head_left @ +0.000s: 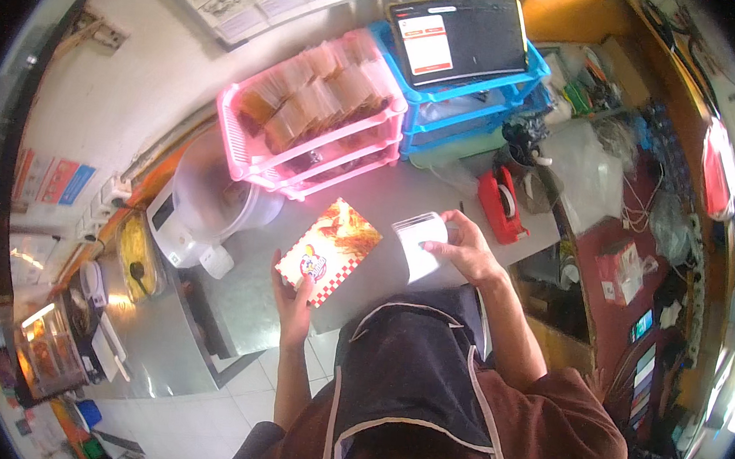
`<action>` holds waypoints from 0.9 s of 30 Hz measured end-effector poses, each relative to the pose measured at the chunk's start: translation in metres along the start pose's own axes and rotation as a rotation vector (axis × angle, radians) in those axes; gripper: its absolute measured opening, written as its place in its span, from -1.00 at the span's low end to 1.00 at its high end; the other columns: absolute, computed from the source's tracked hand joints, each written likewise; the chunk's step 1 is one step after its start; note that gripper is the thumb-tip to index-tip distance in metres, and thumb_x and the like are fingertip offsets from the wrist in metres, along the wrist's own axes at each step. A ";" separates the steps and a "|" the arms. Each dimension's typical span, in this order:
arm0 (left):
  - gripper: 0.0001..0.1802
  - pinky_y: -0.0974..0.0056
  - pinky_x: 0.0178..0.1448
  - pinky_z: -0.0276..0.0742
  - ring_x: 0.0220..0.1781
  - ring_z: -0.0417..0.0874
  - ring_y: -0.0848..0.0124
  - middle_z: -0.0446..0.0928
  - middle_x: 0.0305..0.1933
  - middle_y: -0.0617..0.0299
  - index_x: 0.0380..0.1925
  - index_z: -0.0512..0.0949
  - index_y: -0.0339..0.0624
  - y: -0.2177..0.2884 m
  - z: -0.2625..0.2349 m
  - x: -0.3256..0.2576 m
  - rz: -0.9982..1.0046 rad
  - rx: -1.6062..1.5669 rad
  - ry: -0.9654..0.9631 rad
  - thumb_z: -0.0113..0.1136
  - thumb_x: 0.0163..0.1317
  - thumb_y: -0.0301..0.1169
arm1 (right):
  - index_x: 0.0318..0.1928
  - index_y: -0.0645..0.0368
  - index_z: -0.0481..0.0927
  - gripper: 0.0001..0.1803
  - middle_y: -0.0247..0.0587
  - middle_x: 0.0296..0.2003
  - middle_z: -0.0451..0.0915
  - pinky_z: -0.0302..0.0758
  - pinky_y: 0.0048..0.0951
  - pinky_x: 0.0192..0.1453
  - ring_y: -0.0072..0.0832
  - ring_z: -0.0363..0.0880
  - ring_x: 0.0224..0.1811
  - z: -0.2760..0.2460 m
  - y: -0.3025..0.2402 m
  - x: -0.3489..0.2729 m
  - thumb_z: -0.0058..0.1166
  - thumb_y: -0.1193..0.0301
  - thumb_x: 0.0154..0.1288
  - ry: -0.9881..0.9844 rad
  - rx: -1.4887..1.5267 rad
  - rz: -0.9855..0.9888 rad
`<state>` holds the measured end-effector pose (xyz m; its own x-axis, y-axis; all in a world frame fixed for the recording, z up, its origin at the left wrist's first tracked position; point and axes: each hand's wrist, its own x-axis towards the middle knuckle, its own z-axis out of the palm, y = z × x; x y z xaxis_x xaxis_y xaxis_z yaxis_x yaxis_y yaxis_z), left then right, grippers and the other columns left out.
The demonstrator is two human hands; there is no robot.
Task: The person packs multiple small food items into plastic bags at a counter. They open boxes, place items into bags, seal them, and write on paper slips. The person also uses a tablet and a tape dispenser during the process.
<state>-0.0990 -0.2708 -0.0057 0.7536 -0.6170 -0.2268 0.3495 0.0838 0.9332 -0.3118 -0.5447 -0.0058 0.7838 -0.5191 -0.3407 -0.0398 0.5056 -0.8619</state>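
Printed food box (329, 250) flat on steel counter (392, 195) — long axis from 7 to 1 o'clock. Left hand (294, 294) gripping its 7 o'clock corner. Right hand (464, 249) at 3 o'clock, fingers curled on white paper (419, 243).

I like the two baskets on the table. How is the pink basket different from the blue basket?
The pink basket holds rows of small clear packets with brown contents; the blue basket carries a dark tablet leaning on top. The pink basket sits nearer the white rice cooker, the blue basket nearer the red tape dispenser. Both are tiered slotted plastic racks, side by side at the wall.
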 end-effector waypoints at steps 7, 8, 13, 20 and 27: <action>-0.03 0.13 0.46 0.44 0.37 0.49 0.29 0.44 0.33 0.06 0.58 0.02 -0.14 0.005 0.020 0.027 -0.026 0.029 -0.315 0.28 0.20 -0.60 | 0.10 0.28 0.48 -0.25 -0.17 -0.17 0.65 0.55 -0.31 0.09 -0.39 0.59 -0.13 0.068 -0.006 0.006 0.58 0.09 0.09 0.398 -0.926 -0.306; -0.03 0.12 0.46 0.44 0.38 0.49 0.28 0.44 0.33 0.06 0.58 0.03 -0.14 0.004 0.023 0.029 -0.031 0.028 -0.343 0.28 0.19 -0.61 | 0.14 0.30 0.49 -0.25 -0.15 -0.12 0.66 0.54 -0.31 0.14 -0.38 0.60 -0.06 0.061 -0.003 0.006 0.56 0.10 0.12 0.320 -0.761 -0.302; -0.08 0.12 0.46 0.40 0.37 0.49 0.27 0.43 0.34 0.07 0.56 0.07 -0.15 -0.020 0.035 0.032 -0.078 -0.216 -0.355 0.31 0.24 -0.54 | 0.30 0.38 0.47 -0.22 -0.04 0.12 0.66 0.49 -0.29 0.35 -0.33 0.59 0.23 0.033 -0.009 -0.007 0.47 0.14 0.24 -0.089 -0.172 0.059; -0.40 0.13 0.38 0.46 0.24 0.58 0.23 0.49 0.30 0.04 0.36 0.34 -0.30 -0.099 0.113 0.007 -0.028 -0.312 -0.071 0.27 0.37 -0.44 | 0.27 0.40 0.44 -0.27 -0.03 0.07 0.67 0.53 -0.33 0.27 -0.42 0.63 0.11 0.046 0.014 0.000 0.46 0.22 0.25 0.346 -0.082 0.021; -0.43 0.11 0.35 0.52 0.27 0.59 0.23 0.53 0.27 0.02 0.33 0.38 -0.35 -0.108 0.185 0.014 -0.046 -0.398 0.026 0.29 0.37 -0.44 | 0.31 0.46 0.33 -0.13 0.19 0.10 0.62 0.63 -0.18 0.17 -0.19 0.68 0.12 -0.062 0.005 -0.023 0.45 0.09 0.26 0.340 -0.622 -0.176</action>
<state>-0.2294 -0.4331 -0.0578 0.7439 -0.6078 -0.2778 0.5681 0.3563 0.7418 -0.3683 -0.5729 -0.0251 0.5794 -0.7931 -0.1880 -0.3544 -0.0374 -0.9343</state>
